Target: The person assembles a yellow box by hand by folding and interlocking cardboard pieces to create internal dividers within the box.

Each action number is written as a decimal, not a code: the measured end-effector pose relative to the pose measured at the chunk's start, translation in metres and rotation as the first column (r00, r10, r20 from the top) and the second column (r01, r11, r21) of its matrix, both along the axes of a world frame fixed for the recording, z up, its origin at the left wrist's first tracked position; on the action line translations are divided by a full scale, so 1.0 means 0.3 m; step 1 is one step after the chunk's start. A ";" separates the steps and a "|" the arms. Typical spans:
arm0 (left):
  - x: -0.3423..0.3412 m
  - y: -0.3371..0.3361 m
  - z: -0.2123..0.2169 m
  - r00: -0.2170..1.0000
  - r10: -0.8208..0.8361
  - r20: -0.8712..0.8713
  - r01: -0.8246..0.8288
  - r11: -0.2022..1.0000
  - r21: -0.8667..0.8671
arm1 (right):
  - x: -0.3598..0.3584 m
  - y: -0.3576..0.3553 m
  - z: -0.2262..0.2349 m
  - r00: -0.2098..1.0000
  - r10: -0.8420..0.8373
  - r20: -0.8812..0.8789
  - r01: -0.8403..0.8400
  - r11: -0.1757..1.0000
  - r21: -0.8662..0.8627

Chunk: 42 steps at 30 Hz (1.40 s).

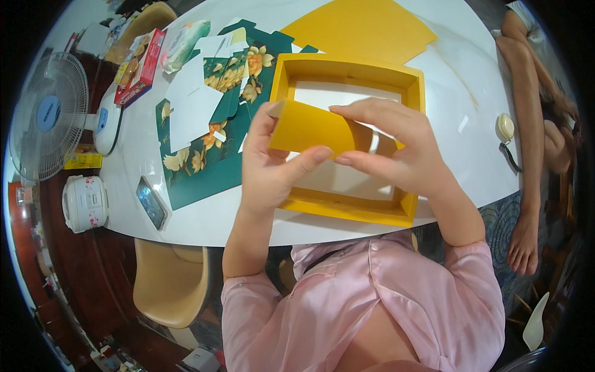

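Between my two hands is a yellow card piece (313,130), bent in a curve, its white underside showing at the right. My left hand (268,155) grips its left end, with the thumb along the lower edge. On the other side my right hand (396,139) pinches it between thumb and fingers. Below the card piece stands a yellow rectangular frame (350,208) with upright walls, open in the middle. White shows inside it, partly hidden by my hands.
Left of the frame lie dark green flower-printed cardboard (217,186) and white paper pieces (192,102). A large yellow sheet (365,28) lies behind. A phone (152,203), red box (141,65), wipes pack (186,46) and fan (52,115) are at left. Another person's leg (527,124) is at right.
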State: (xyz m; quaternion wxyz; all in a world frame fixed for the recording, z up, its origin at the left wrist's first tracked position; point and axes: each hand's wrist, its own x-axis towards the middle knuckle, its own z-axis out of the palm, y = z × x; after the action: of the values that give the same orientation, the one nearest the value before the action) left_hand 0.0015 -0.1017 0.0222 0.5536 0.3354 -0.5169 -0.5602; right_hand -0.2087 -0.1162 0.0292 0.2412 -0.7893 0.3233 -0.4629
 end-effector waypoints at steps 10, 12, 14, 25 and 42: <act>0.017 -0.025 -0.023 0.992 -0.055 0.118 0.076 0.979 -0.187 | 0.020 0.026 0.008 0.977 0.131 0.171 -0.169 0.958 0.233; -0.032 -0.015 -0.005 0.999 0.016 -0.035 -0.020 0.990 -0.138 | 0.013 0.020 0.013 0.971 0.162 0.178 -0.206 0.941 0.269; -0.047 -0.005 0.003 0.980 0.091 -0.174 -0.106 0.991 -0.079 | 0.017 0.018 -0.002 0.976 0.089 0.198 -0.142 0.951 0.273; -0.045 0.036 0.016 0.997 0.043 0.058 -0.048 0.994 0.099 | 0.049 0.026 -0.001 0.970 -0.238 -0.044 0.225 0.953 -0.202; -0.027 0.033 0.005 0.998 0.057 -0.004 -0.057 0.998 0.009 | 0.049 0.032 -0.006 0.986 0.001 0.165 -0.022 0.992 0.126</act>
State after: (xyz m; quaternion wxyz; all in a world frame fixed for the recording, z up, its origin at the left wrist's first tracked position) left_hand -0.0067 -0.0919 0.0238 0.5688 0.3514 -0.5035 -0.5472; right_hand -0.1938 -0.1067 0.0273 0.3197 -0.7333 0.3266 -0.5034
